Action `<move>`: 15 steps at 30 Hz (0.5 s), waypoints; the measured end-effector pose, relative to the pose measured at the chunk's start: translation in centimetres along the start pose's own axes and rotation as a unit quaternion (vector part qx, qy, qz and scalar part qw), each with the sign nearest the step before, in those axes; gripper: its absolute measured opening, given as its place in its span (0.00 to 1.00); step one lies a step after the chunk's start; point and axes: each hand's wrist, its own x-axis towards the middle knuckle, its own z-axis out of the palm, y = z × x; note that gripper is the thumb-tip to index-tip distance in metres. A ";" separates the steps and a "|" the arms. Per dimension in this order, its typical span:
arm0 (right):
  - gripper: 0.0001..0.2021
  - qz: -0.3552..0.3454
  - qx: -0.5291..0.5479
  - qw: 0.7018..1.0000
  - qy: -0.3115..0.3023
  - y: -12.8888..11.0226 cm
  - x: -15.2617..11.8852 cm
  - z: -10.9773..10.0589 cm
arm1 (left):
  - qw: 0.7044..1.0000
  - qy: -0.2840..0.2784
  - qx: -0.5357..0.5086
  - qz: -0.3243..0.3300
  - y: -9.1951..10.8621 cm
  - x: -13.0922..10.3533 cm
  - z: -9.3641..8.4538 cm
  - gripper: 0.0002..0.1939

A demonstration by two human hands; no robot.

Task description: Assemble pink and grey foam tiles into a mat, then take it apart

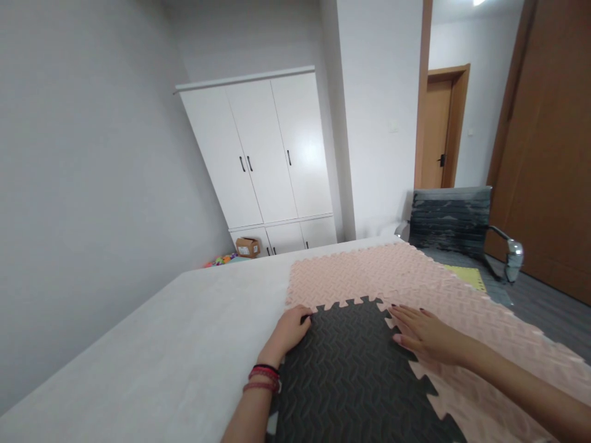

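A black interlocking foam mat tile [346,375] with a ridged surface and jagged toothed edges lies in front of me. My left hand [294,326] is at its far left corner, fingers curled and closed on the corner. My right hand [422,332] lies flat and open, its fingers stretched across the border where the black tile's right-hand teeth meet pink foam mat tiles [360,271]. The pink tiles spread behind the black one and to its right. Whether the black teeth are fully seated in the pink ones, I cannot tell.
The mats rest on a white-covered surface [184,332]. Beyond its right edge stands a dark chair [450,224] with a yellow sheet [467,277] on its seat. A white wardrobe [258,147], a cardboard box [248,247] and some colourful items [221,259] are at the back.
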 end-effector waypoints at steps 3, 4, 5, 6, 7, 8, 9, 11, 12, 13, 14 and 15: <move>0.37 0.008 0.005 1.000 -0.019 0.3 -1.6 0.9 | 1.000 0.009 -0.017 -0.004 0.0 0.1 0.4 0.18; 0.37 0.010 0.004 1.000 -0.022 0.2 -1.7 1.1 | 1.000 0.012 -0.024 -0.005 -0.1 0.1 0.5 0.18; 0.38 0.012 0.004 1.000 -0.024 0.0 -1.8 1.0 | 0.999 0.015 -0.031 -0.006 -0.2 0.1 0.5 0.18; 0.38 0.013 0.006 1.000 -0.028 -0.3 -1.9 0.9 | 0.999 0.018 -0.039 -0.007 -0.4 0.1 0.6 0.17; 0.38 0.011 0.011 0.999 -0.036 -0.5 -2.0 0.6 | 0.999 0.021 -0.047 -0.008 -0.6 0.1 0.6 0.17; 0.37 0.006 0.019 0.999 -0.045 -0.6 -2.3 0.4 | 0.998 0.025 -0.055 -0.009 -0.7 0.0 0.6 0.17; 0.36 0.001 0.029 0.998 -0.053 -0.6 -2.9 0.2 | 0.998 0.027 -0.064 -0.009 -0.9 0.0 0.5 0.17; 0.33 -0.001 0.047 0.998 -0.051 0.5 -5.0 0.1 | 0.996 0.028 -0.081 -0.011 -1.2 -0.1 0.4 0.18; 0.31 0.005 0.052 0.998 -0.037 1.6 -6.6 0.4 | 0.996 0.026 -0.089 -0.013 -1.3 -0.1 0.3 0.18; 0.30 0.019 0.051 0.998 -0.013 3.1 -8.4 0.8 | 0.995 0.022 -0.096 -0.015 -1.4 -0.1 0.2 0.18; 0.30 0.043 0.050 0.998 0.023 4.9 -10.5 1.4 | 0.994 0.015 -0.104 -0.018 -1.5 -0.1 0.0 0.18; 0.30 0.059 0.042 0.995 0.064 6.9 -12.7 1.9 | 0.994 0.007 -0.112 -0.020 -1.6 0.0 -0.1 0.18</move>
